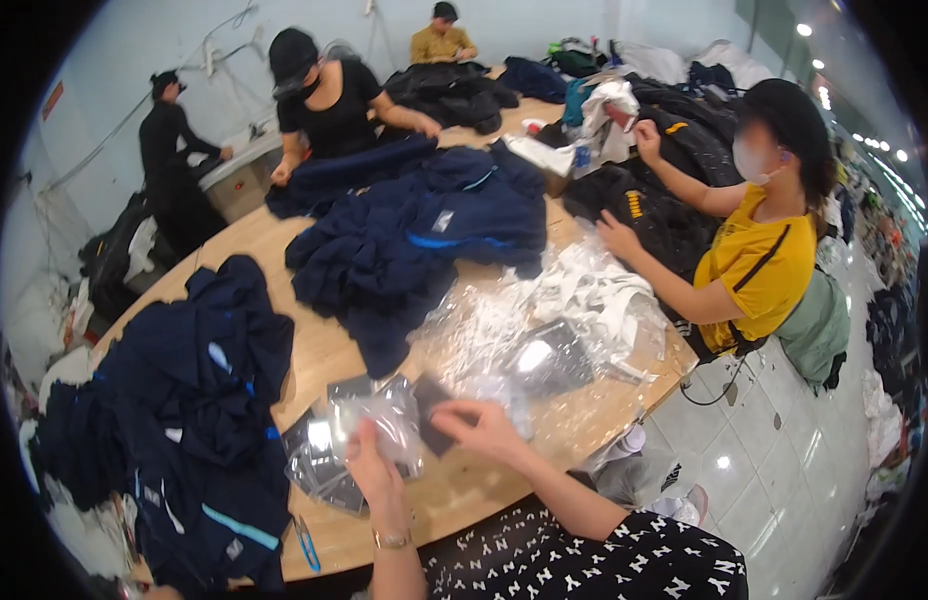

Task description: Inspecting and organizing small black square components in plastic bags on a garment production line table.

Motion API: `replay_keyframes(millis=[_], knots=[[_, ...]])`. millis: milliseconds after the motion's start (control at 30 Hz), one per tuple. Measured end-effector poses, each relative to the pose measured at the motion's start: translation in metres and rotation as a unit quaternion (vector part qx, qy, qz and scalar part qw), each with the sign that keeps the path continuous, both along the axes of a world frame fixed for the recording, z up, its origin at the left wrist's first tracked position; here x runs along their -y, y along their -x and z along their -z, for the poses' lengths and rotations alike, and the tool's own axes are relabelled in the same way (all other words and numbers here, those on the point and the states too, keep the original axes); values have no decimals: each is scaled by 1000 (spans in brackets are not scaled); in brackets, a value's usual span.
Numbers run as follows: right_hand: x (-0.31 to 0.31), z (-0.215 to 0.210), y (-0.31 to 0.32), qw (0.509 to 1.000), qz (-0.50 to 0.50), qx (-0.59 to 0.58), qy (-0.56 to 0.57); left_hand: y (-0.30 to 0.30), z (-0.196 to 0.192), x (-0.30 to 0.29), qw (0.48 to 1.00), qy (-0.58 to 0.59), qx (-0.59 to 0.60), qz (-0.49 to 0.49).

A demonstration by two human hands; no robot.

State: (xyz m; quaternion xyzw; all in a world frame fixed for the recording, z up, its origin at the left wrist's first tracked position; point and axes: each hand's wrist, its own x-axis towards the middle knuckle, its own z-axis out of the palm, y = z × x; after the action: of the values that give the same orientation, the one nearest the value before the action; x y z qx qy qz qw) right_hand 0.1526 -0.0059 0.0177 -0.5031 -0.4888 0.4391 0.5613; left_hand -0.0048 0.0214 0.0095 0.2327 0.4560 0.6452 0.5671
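Observation:
My left hand is closed on a small clear plastic bag, thumb up along its near side. The fingers of my right hand pinch a flat dark grey card-like piece just right of the bag. Both hands are above the near edge of the wooden table. Below and left of them lie several dark flat pieces in clear plastic, partly covered by the bag and my left hand. Blue-handled thread snips rest on the table left of my left wrist.
Navy garments cover the table's left side, with more navy garments across the middle. White strips and plastic are heaped ahead right, beside a clear-wrapped dark packet. A co-worker in yellow handles black garments; another in black works opposite.

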Motion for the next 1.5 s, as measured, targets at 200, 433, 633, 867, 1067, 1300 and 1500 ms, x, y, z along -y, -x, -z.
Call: replay_keyframes(millis=[200, 433, 633, 867, 1067, 1300, 1500], knots=[[6, -32, -11, 976, 40, -207, -50, 1, -3, -15, 990, 7, 137, -35], [8, -40, 13, 960, 75, -258, -81, -17, -5, -2, 980, -7, 196, -20], [7, -26, -2, 990, 56, -125, -28, -16, -6, 0, 981, -9, 187, -55], [17, -58, -5, 990, -7, -138, -23, -9, 0, -3, 990, -53, 71, -112], [11, -32, -31, 1000, -19, -10, -10, -8, -13, -2, 990, -117, -30, -67], [14, -41, -25, 998, -32, 54, -5, -8, -22, 2, 983, -159, -95, -1], [13, -35, -23, 998, 17, 38, -45, -18, -32, 8, 987, -102, 68, 106]])
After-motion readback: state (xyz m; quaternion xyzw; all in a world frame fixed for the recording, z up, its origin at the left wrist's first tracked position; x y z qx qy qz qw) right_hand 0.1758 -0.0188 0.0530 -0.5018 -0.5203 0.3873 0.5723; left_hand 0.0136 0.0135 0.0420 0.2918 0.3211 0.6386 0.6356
